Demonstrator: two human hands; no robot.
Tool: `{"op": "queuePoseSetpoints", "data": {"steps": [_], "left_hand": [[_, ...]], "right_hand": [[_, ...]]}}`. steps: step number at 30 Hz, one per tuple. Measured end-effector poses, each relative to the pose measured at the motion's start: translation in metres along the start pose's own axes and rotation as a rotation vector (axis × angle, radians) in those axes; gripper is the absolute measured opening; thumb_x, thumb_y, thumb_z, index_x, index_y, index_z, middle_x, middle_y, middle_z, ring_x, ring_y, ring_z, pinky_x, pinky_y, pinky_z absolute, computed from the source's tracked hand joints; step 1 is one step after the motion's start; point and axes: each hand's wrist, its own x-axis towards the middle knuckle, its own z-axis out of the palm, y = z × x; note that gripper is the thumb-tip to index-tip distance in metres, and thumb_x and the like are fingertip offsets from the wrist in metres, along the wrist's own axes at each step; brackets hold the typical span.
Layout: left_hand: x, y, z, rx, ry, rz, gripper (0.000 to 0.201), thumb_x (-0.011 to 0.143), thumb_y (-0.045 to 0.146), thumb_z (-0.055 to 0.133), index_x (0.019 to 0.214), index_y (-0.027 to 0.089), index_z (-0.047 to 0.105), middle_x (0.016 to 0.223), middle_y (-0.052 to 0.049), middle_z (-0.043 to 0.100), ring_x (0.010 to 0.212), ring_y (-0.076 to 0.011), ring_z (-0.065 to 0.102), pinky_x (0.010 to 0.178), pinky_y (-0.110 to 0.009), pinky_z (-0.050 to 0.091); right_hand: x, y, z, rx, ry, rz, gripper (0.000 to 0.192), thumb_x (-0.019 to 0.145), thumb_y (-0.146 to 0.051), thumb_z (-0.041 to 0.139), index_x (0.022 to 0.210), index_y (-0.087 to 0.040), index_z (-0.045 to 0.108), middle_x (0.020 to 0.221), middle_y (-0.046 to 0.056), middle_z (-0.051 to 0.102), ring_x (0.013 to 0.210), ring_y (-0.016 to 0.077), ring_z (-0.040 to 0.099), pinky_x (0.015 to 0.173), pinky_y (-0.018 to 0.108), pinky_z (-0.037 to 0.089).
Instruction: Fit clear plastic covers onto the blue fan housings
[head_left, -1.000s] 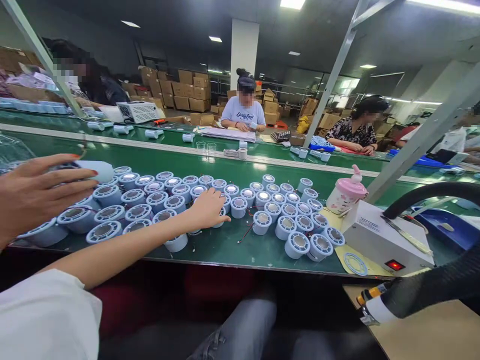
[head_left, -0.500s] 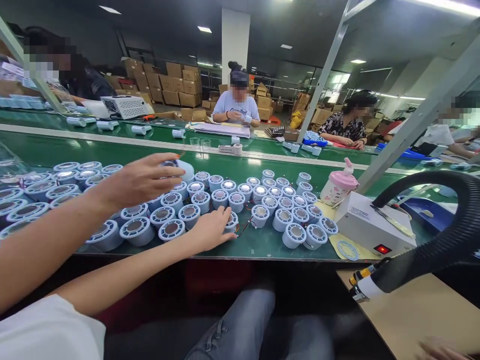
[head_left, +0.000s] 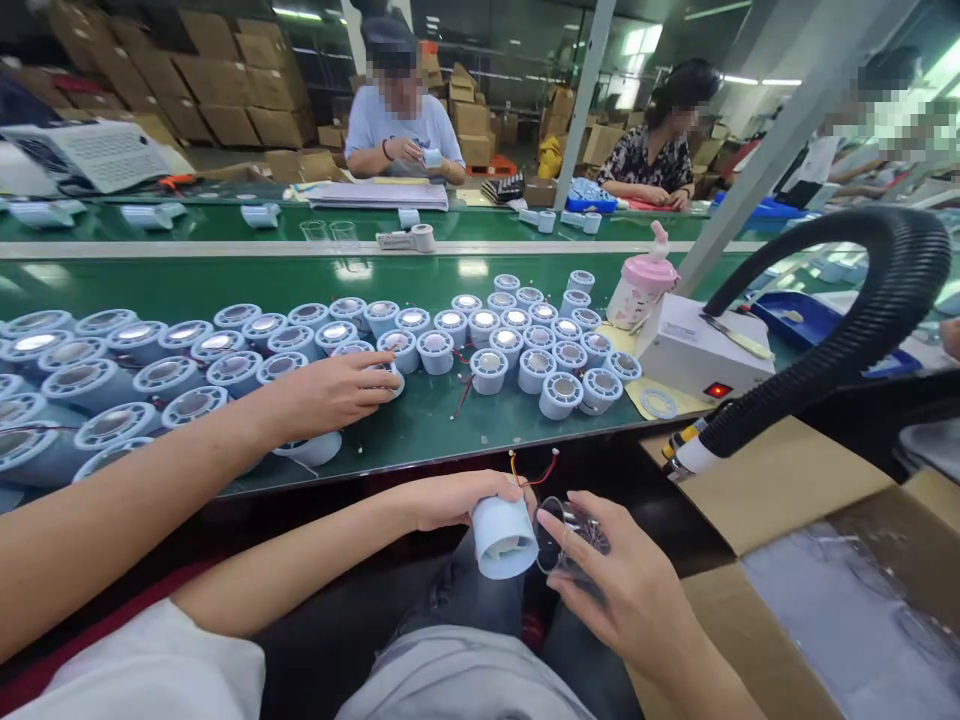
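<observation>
My left hand (head_left: 484,495) is closed around a light-blue cylindrical housing (head_left: 504,540), held over my lap with its hollow end tilted toward me. Thin red and yellow wires (head_left: 534,480) with white plugs stick up from its far side. Just to the right, my right hand (head_left: 607,565) grips a clear plastic cup (head_left: 571,538) by its side. The cup's mouth faces the housing, with a small gap between them. Behind both hands, many similar housings (head_left: 487,370) stand on the green bench (head_left: 450,430), most with a round metallic disc on top.
A co-worker's hand (head_left: 337,395) reaches in from the left over the housings. At right stand a white box with a lit red switch (head_left: 701,365), a black flexible hose (head_left: 855,310) and a pink-lidded cup (head_left: 641,285). An open carton (head_left: 720,500) holds clear plastic pieces.
My left hand has come from the bench to my lap with a housing. My right hand has risen from the lower right with a clear cup. The co-worker's hand is lower, and the view has shifted.
</observation>
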Motion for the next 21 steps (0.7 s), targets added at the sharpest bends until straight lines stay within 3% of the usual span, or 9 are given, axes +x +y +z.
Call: {"op": "queuePoseSetpoints", "data": {"steps": [3, 8, 10, 13, 17, 19, 21], "left_hand": [[0.007, 0.009, 0.004, -0.12, -0.224, 0.04, 0.029, 0.089, 0.023, 0.036, 0.09, 0.014, 0.064, 0.082, -0.001, 0.06, 0.067, -0.0104, 0.052, 0.062, -0.017, 0.041], [0.013, 0.012, 0.009, 0.047, -0.252, 0.073, 0.025, 0.088, 0.029, 0.045, 0.094, 0.016, 0.066, 0.09, -0.002, 0.063, 0.078, -0.0152, 0.056, 0.073, -0.022, 0.043], [0.012, 0.012, 0.01, 0.165, -0.191, 0.119, 0.022, 0.087, 0.029, 0.05, 0.091, 0.017, 0.068, 0.091, -0.003, 0.062, 0.083, -0.0172, 0.057, 0.078, -0.024, 0.042], [0.007, 0.011, 0.01, 0.284, -0.038, 0.172, 0.022, 0.087, 0.032, 0.052, 0.097, 0.02, 0.068, 0.096, -0.004, 0.061, 0.089, -0.0183, 0.058, 0.079, -0.026, 0.043], [0.003, 0.003, 0.013, 0.065, 0.128, 0.235, 0.028, 0.081, 0.037, 0.064, 0.102, 0.019, 0.064, 0.1, -0.004, 0.061, 0.093, -0.0176, 0.058, 0.084, -0.027, 0.044], [0.005, -0.004, 0.017, -0.034, 0.21, 0.272, 0.045, 0.07, 0.041, 0.075, 0.108, 0.02, 0.062, 0.103, -0.004, 0.059, 0.095, -0.0185, 0.057, 0.085, -0.029, 0.044], [0.008, -0.011, 0.021, -0.068, 0.252, 0.313, 0.059, 0.059, 0.043, 0.082, 0.111, 0.022, 0.062, 0.103, -0.004, 0.056, 0.095, -0.0192, 0.057, 0.087, -0.032, 0.045]], "right_hand": [[0.006, -0.004, -0.006, -0.135, -0.017, -0.04, 0.045, 0.082, -0.018, 0.058, 0.126, -0.024, 0.058, 0.123, 0.018, 0.054, 0.099, 0.033, 0.056, 0.071, 0.046, 0.056], [0.015, -0.001, -0.003, -0.243, -0.132, 0.041, 0.047, 0.078, -0.016, 0.06, 0.124, -0.025, 0.059, 0.132, 0.018, 0.052, 0.093, 0.0329, 0.057, 0.065, 0.044, 0.055], [0.016, 0.003, 0.001, -0.209, -0.214, 0.118, 0.041, 0.078, -0.016, 0.061, 0.118, -0.024, 0.062, 0.136, 0.017, 0.049, 0.095, 0.0323, 0.057, 0.066, 0.043, 0.054], [0.013, 0.008, 0.006, -0.079, -0.291, 0.241, 0.022, 0.075, -0.01, 0.064, 0.093, -0.021, 0.067, 0.137, 0.013, 0.047, 0.104, 0.0323, 0.054, 0.071, 0.041, 0.053], [0.008, 0.008, 0.005, 0.301, -0.285, 0.444, 0.014, 0.071, -0.011, 0.07, 0.073, -0.022, 0.061, 0.124, 0.006, 0.051, 0.108, 0.0267, 0.054, 0.079, 0.037, 0.051], [0.008, 0.006, 0.002, 0.501, -0.231, 0.513, 0.008, 0.077, -0.022, 0.069, 0.074, -0.022, 0.061, 0.119, 0.005, 0.051, 0.105, 0.0232, 0.055, 0.084, 0.036, 0.048], [0.008, 0.004, 0.001, 0.613, -0.153, 0.558, 0.016, 0.086, -0.031, 0.059, 0.074, -0.021, 0.062, 0.115, 0.007, 0.051, 0.101, 0.0212, 0.057, 0.084, 0.034, 0.046]]}}
